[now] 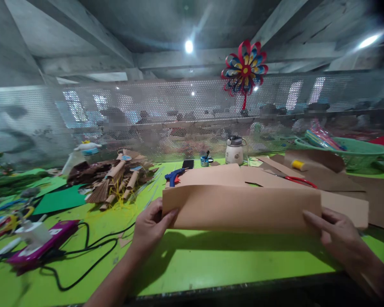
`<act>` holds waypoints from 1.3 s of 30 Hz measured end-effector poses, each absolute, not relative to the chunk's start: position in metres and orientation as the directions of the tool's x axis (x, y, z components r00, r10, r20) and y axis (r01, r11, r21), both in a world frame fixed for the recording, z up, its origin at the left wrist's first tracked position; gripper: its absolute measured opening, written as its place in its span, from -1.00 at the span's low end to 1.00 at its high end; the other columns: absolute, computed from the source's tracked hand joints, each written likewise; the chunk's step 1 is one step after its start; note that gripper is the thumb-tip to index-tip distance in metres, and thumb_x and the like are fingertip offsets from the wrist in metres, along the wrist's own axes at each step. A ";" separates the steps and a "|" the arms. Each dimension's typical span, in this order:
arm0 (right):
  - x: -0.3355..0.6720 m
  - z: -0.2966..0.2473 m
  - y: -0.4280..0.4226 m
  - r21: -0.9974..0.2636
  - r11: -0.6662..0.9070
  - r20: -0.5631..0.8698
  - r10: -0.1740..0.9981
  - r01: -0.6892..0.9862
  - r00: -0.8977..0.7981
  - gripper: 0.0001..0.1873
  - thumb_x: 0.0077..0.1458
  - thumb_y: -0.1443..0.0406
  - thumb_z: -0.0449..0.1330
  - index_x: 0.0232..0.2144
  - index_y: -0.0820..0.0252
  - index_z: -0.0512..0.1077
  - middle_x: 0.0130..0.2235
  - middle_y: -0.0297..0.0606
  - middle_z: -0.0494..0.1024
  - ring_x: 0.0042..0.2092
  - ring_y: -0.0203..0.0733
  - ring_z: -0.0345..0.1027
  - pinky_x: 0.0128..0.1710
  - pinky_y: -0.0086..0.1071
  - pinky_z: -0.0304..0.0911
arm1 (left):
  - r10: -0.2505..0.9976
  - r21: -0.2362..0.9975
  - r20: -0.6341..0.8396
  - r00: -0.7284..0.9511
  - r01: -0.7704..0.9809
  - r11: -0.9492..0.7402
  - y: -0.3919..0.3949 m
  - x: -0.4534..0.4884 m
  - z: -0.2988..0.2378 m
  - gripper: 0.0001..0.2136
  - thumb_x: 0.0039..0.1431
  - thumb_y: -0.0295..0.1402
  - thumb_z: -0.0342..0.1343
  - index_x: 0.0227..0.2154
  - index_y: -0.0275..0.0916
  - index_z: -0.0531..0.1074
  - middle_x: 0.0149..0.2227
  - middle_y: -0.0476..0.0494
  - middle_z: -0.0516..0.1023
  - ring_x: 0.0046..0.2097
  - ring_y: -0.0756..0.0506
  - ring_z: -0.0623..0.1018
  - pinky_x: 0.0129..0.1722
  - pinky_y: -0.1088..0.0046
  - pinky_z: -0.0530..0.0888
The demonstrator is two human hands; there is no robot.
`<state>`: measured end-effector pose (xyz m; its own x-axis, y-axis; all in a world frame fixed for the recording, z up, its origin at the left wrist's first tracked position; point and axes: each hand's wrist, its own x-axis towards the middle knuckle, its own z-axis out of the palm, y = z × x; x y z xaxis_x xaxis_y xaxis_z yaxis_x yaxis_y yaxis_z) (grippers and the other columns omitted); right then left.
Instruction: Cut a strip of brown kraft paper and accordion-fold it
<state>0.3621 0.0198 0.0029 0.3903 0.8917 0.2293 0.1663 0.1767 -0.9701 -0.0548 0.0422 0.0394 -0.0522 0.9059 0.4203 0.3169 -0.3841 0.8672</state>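
Note:
A long sheet of brown kraft paper (pixel 243 207) is folded over and held just above the green table (pixel 185 264). My left hand (pixel 150 226) pinches its left end with thumb and fingers closed on the paper. My right hand (pixel 336 232) grips the right end, one finger stretched along the fold's lower edge. More brown paper sheets (pixel 339 179) lie flat behind it.
Red-handled scissors (pixel 299 180) and a yellow roll (pixel 297 164) lie on the far sheets. A blue glue gun (pixel 173 175), a white jar (pixel 234 150), a pile of rolled cardboard pieces (pixel 115 181), black cables (pixel 83 251), a pink device (pixel 41 245) and a green basket (pixel 348 151) surround the space. A mesh screen stands behind.

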 end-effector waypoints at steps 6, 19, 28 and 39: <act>0.350 0.015 0.019 -0.966 0.120 0.213 0.872 0.228 0.441 -0.74 -0.32 0.10 0.34 -0.65 0.18 0.52 -0.47 -0.20 0.52 -0.43 -0.13 0.33 -0.49 -0.41 0.28 | 0.884 0.846 0.468 -0.016 0.298 -0.443 0.041 -0.054 0.036 -0.81 -0.10 -0.28 0.23 -0.39 -0.22 0.48 -0.14 -0.16 0.50 -0.16 -0.14 0.48 -0.18 0.42 0.46; 0.358 0.001 0.020 -0.954 0.203 0.281 0.863 0.221 0.420 -0.73 -0.19 0.13 0.32 -0.42 0.16 0.54 -0.33 -0.26 0.57 -0.35 -0.12 0.40 -0.43 -0.37 0.34 | 0.999 0.969 0.042 0.011 0.244 -0.044 0.048 -0.047 0.049 -0.65 -0.05 -0.07 0.16 -0.30 -0.23 0.52 -0.30 -0.18 0.57 -0.23 -0.17 0.51 -0.27 0.40 0.46; 0.355 0.002 0.021 -0.957 0.243 0.287 0.870 0.156 0.401 -0.59 -0.20 0.14 0.34 -0.26 0.23 0.53 -0.26 -0.20 0.58 -0.30 -0.09 0.44 -0.40 -0.36 0.36 | 0.976 0.888 0.154 -0.153 0.454 -0.069 0.050 -0.045 0.047 -0.70 -0.12 -0.07 0.18 -0.50 -0.23 0.52 -0.55 -0.06 0.51 -0.49 -0.08 0.43 -0.56 0.51 0.30; 0.358 -0.002 0.023 -0.970 0.216 0.243 0.912 0.115 0.331 -0.60 -0.22 0.16 0.36 -0.29 0.25 0.52 -0.27 -0.19 0.57 -0.29 -0.10 0.43 -0.35 -0.34 0.38 | 0.910 0.657 0.384 -0.153 0.738 -0.154 0.044 -0.038 0.044 -0.67 0.03 -0.06 0.03 -0.55 -0.23 0.42 -0.63 0.03 0.37 -0.52 -0.01 0.33 -0.55 0.53 0.21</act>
<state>0.3580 0.0233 -0.0016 0.3309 0.9119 0.2427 0.1155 0.2162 -0.9695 -0.0385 0.0440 0.0436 -0.1527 0.9105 0.3843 0.7380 -0.1536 0.6571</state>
